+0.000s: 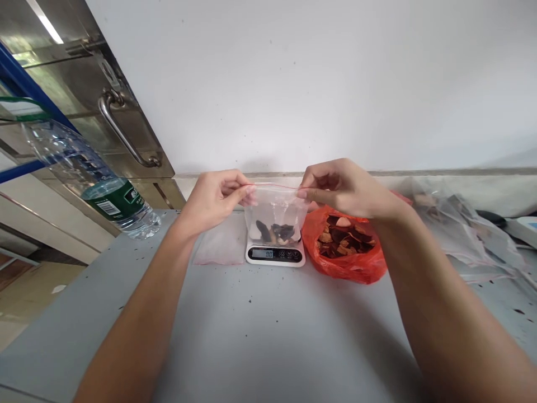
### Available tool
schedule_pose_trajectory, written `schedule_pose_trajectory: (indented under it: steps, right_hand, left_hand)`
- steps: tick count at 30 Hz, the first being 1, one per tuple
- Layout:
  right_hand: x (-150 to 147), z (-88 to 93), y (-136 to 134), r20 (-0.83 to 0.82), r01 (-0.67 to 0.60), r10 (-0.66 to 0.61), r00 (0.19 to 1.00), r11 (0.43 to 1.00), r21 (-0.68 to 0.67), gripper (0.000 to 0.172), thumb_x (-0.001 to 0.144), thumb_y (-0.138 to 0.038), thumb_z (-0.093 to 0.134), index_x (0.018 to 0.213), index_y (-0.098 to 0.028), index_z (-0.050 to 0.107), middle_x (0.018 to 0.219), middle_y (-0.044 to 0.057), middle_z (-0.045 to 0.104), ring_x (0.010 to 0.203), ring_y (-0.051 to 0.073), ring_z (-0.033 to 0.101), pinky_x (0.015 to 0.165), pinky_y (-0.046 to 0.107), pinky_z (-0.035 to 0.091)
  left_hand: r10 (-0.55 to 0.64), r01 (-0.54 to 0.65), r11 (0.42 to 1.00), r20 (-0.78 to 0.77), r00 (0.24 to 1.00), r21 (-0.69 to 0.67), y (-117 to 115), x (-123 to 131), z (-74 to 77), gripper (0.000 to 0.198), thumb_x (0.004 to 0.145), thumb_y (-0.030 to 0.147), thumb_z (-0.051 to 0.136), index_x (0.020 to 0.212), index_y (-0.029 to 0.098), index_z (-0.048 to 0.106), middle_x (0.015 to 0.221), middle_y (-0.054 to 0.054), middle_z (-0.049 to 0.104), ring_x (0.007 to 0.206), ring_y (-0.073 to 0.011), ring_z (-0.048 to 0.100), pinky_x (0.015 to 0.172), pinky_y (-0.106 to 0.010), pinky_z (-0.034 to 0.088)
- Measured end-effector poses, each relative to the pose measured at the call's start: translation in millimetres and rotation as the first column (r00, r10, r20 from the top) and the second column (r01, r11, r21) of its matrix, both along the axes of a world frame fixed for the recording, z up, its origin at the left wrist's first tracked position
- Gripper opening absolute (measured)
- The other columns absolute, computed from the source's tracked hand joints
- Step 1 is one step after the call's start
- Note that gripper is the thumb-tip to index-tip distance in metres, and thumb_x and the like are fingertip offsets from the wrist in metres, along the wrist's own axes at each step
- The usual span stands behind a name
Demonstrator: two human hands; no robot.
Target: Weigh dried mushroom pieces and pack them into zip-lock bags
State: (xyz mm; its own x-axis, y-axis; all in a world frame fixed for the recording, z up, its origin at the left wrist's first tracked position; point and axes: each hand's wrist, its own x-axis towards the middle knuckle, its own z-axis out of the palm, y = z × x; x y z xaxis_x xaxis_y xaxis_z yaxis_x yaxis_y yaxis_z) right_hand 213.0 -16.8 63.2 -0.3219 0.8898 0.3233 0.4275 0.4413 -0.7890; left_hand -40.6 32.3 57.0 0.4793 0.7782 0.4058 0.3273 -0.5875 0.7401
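A clear zip bag point(277, 210) with a red zip line hangs upright between my hands, dark and light brown dried pieces gathered at its bottom. My left hand point(220, 196) pinches the bag's top left corner; my right hand point(339, 187) pinches the top right corner. Just behind and under the bag's lower part is a white digital scale point(274, 256), its display reading 0.0. Whether the bag touches the scale I cannot tell. Right of the scale, an open red plastic bag point(348, 268) holds dark brown dried slices.
Flat zip bags point(220, 246) lie left of the scale. A large water bottle point(113, 193) stands at the left, partly full. More filled clear bags point(465, 229) lie at the right by the wall. Dark crumbs dot the grey table point(260, 341). A metal door point(130, 112) is behind the bottle.
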Motion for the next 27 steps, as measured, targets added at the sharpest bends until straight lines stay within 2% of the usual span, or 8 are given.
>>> schedule_pose_trajectory:
  steps: [6, 9, 12, 15, 18, 21, 23, 27]
  right_hand:
    - [-4, 3.2, -4, 0.110, -0.023, 0.026, 0.994, 0.999, -0.033, 0.024, 0.088, -0.027, 0.068, 0.066, -0.020, 0.060, 0.055, -0.005, 0.050, 0.051, 0.009, 0.041, 0.050, 0.028, 0.031]
    - [-4, 0.4, -1, 0.094, -0.081, 0.079, 0.993, 0.997, 0.020, 0.029, 0.089, -0.027, 0.067, 0.064, -0.021, 0.055, 0.053, -0.007, 0.043, 0.050, 0.008, 0.036, 0.049, 0.028, 0.028]
    - [-4, -0.5, -1, 0.064, -0.103, 0.102, 0.993, 0.995, 0.010, 0.034, 0.088, -0.027, 0.068, 0.060, -0.022, 0.050, 0.053, -0.008, 0.038, 0.049, 0.007, 0.031, 0.050, 0.028, 0.026]
    - [-7, 2.1, -3, 0.084, -0.071, 0.075, 0.994, 0.996, -0.051, 0.027, 0.089, -0.029, 0.069, 0.066, -0.021, 0.058, 0.054, -0.007, 0.043, 0.050, 0.008, 0.036, 0.050, 0.028, 0.027]
    - [-9, 3.2, -3, 0.113, -0.094, 0.095, 0.989, 0.995, -0.019, 0.020, 0.090, -0.032, 0.067, 0.074, -0.020, 0.066, 0.055, -0.006, 0.046, 0.052, 0.009, 0.038, 0.050, 0.028, 0.028]
    - [-9, 1.2, -1, 0.109, -0.119, 0.114, 0.987, 0.992, 0.046, 0.023, 0.090, -0.030, 0.066, 0.070, -0.020, 0.062, 0.054, -0.007, 0.043, 0.052, 0.009, 0.036, 0.052, 0.028, 0.029]
    - [-8, 0.0, 0, 0.082, -0.093, 0.087, 0.993, 0.994, 0.061, 0.026, 0.089, -0.030, 0.068, 0.066, -0.021, 0.057, 0.055, -0.007, 0.042, 0.053, 0.009, 0.036, 0.051, 0.028, 0.029]
    - [-10, 1.5, -3, 0.055, -0.055, 0.055, 0.997, 0.998, 0.009, 0.032, 0.090, -0.033, 0.068, 0.064, -0.022, 0.054, 0.055, -0.006, 0.042, 0.052, 0.009, 0.035, 0.049, 0.027, 0.026]
  left_hand:
    - [-0.021, 0.026, 0.994, -0.055, 0.998, 0.102, -7, 7, 2.8, 0.021, 0.092, 0.031, 0.068, 0.077, 0.017, 0.072, 0.073, -0.005, 0.077, 0.069, -0.0178, 0.075, 0.068, -0.027, 0.061]
    - [-0.049, 0.056, 0.989, -0.055, 0.997, 0.134, -9, 9, 3.1, 0.017, 0.089, 0.031, 0.069, 0.083, 0.017, 0.075, 0.076, -0.005, 0.078, 0.071, -0.0180, 0.075, 0.071, -0.027, 0.061]
    - [-0.057, 0.071, 0.983, -0.089, 0.994, 0.169, -10, 11, 3.3, 0.018, 0.089, 0.032, 0.067, 0.083, 0.018, 0.076, 0.075, -0.004, 0.078, 0.073, -0.0179, 0.074, 0.071, -0.027, 0.060]
    - [-0.037, 0.064, 0.972, -0.120, 0.992, 0.227, -11, 12, 4.1, 0.020, 0.091, 0.029, 0.064, 0.077, 0.019, 0.074, 0.073, -0.004, 0.076, 0.072, -0.0176, 0.072, 0.067, -0.026, 0.058]
    - [-0.030, 0.068, 0.962, -0.144, 0.989, 0.265, -13, 14, 4.2, 0.021, 0.090, 0.026, 0.064, 0.073, 0.019, 0.074, 0.070, -0.003, 0.076, 0.070, -0.0170, 0.071, 0.063, -0.025, 0.055]
    - [-0.036, 0.065, 0.971, -0.129, 0.991, 0.232, -13, 16, 3.2, 0.017, 0.087, 0.028, 0.067, 0.077, 0.019, 0.077, 0.074, -0.003, 0.078, 0.070, -0.0174, 0.071, 0.066, -0.026, 0.058]
    - [-0.043, 0.059, 0.982, -0.088, 0.995, 0.181, -13, 16, 2.5, 0.016, 0.086, 0.029, 0.069, 0.081, 0.018, 0.080, 0.079, -0.004, 0.080, 0.074, -0.0184, 0.074, 0.071, -0.027, 0.061]
    - [-0.067, 0.068, 0.989, -0.013, 0.998, 0.131, -12, 14, 2.0, 0.018, 0.089, 0.029, 0.069, 0.082, 0.017, 0.082, 0.081, -0.005, 0.081, 0.077, -0.0194, 0.077, 0.074, -0.028, 0.062]
